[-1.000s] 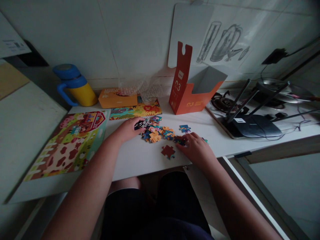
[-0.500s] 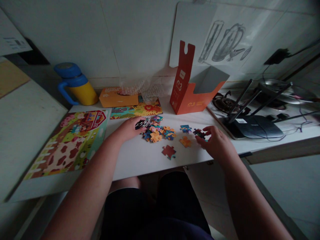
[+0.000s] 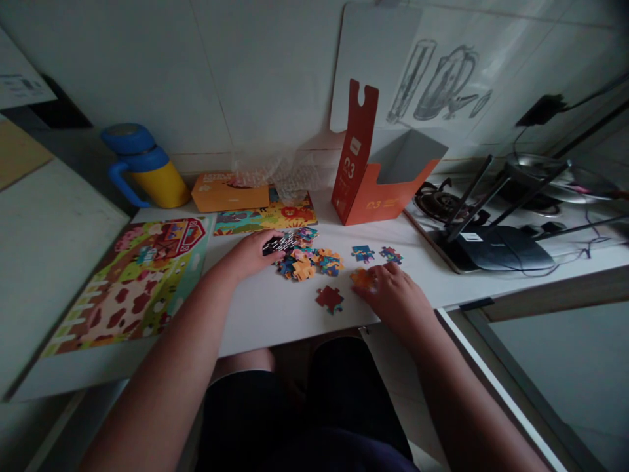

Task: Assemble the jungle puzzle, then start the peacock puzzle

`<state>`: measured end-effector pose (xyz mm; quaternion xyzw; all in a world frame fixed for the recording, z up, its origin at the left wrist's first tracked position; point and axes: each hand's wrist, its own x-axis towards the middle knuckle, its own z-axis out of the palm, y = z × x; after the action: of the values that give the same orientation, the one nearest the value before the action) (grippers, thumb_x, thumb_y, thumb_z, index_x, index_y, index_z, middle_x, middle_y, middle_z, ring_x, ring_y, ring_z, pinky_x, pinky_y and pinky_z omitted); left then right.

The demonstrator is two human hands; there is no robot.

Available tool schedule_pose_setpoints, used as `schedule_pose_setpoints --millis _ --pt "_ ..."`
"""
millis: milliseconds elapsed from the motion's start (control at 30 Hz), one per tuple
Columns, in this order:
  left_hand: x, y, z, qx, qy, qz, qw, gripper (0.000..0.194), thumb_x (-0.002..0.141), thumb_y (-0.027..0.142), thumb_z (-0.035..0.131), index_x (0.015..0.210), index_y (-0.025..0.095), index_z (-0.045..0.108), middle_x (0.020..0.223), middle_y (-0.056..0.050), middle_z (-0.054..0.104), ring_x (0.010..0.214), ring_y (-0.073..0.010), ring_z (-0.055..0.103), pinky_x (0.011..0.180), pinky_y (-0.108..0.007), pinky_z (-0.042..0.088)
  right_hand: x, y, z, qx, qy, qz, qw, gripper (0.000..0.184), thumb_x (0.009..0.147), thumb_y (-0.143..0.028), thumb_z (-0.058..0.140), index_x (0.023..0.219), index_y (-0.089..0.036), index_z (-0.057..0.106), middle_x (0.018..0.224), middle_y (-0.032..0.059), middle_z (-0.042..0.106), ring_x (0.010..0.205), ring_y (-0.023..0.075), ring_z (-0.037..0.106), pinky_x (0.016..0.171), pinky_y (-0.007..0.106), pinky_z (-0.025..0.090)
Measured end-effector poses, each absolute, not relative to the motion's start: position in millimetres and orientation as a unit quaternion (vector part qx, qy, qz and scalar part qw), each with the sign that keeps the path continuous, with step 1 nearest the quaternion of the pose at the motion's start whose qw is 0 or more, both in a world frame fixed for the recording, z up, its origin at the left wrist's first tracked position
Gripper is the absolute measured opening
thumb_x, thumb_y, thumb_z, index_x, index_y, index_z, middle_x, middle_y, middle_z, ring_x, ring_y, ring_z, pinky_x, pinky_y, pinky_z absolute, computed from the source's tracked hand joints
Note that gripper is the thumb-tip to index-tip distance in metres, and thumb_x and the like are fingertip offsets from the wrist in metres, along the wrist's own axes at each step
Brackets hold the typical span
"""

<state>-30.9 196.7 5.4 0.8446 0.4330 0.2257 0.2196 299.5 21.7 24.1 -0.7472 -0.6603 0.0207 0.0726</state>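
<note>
While hands [image 3: 253,254] [image 3: 396,292] flank them, puzzle pieces [image 3: 303,267] overlap.

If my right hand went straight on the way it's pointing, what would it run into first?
Your right hand is right at the yellow-orange puzzle piece, perhaps touching it, so that comes first. Beyond it, the line seems to lead to the puzzle pile, though depth is hard to judge.

The white countertop [image 3: 265,308] is strewn with puzzle pieces [image 3: 303,267]. A farm picture [image 3: 130,282] is laid at the left; a flask [image 3: 162,183] and an open orange box [image 3: 388,202] are set behind.
</note>
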Motion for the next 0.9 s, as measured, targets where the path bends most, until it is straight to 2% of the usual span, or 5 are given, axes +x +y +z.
schedule_pose_setpoints --millis 133,333,667,800,900 --pt "-30.9 197.6 3.8 0.843 0.436 0.228 0.22 0.047 0.092 0.041 0.074 0.135 0.024 0.069 0.139 -0.009 0.074 0.127 -0.0294 0.07 0.114 -0.044 0.052 296.3 26.3 25.8 -0.765 -0.64 0.038 0.06 0.039 0.104 -0.049 0.066 0.12 -0.015 0.073 0.122 0.0191 0.072 0.111 0.0334 0.073 0.098 0.042 0.052" --pt "-31.0 197.3 3.9 0.842 0.434 0.233 0.219 0.047 0.091 0.041 0.074 0.135 0.024 0.069 0.138 -0.01 0.075 0.127 -0.0291 0.071 0.113 -0.044 0.053 307.2 38.6 33.0 -0.751 -0.646 0.118 0.072 0.019 0.096 -0.04 0.074 0.096 -0.021 0.074 0.104 0.0101 0.076 0.095 0.025 0.073 0.086 0.034 0.049" --pt "-31.0 194.6 6.3 0.842 0.432 0.235 0.222 0.044 0.092 0.041 0.073 0.133 0.025 0.069 0.137 -0.009 0.075 0.126 -0.0282 0.07 0.113 -0.044 0.053 300.0 32.3 42.5 -0.766 -0.636 -0.035 0.084 0.024 0.106 -0.031 0.052 0.104 -0.021 0.074 0.097 0.0111 0.08 0.08 0.0252 0.072 0.068 0.034 0.039" --pt "-31.0 194.3 6.4 0.841 0.432 0.235 0.224 0.045 0.092 0.042 0.074 0.133 0.026 0.069 0.137 -0.008 0.075 0.126 -0.0282 0.07 0.113 -0.044 0.053 312.5 34.3 42.8 -0.754 -0.651 0.004 0.09 0.025 0.104 -0.033 0.054 0.107 -0.023 0.077 0.096 0.0095 0.081 0.081 0.0268 0.072 0.071 0.035 0.043" --pt "-30.8 194.1 6.8 0.84 0.436 0.231 0.223 0.046 0.092 0.043 0.074 0.134 0.026 0.069 0.138 -0.008 0.075 0.127 -0.0285 0.07 0.113 -0.044 0.053 310.6 37.0 38.9 -0.736 -0.674 -0.006 0.066 0.023 0.102 -0.026 0.056 0.109 -0.02 0.077 0.112 0.0151 0.078 0.098 0.0307 0.073 0.084 0.039 0.049"
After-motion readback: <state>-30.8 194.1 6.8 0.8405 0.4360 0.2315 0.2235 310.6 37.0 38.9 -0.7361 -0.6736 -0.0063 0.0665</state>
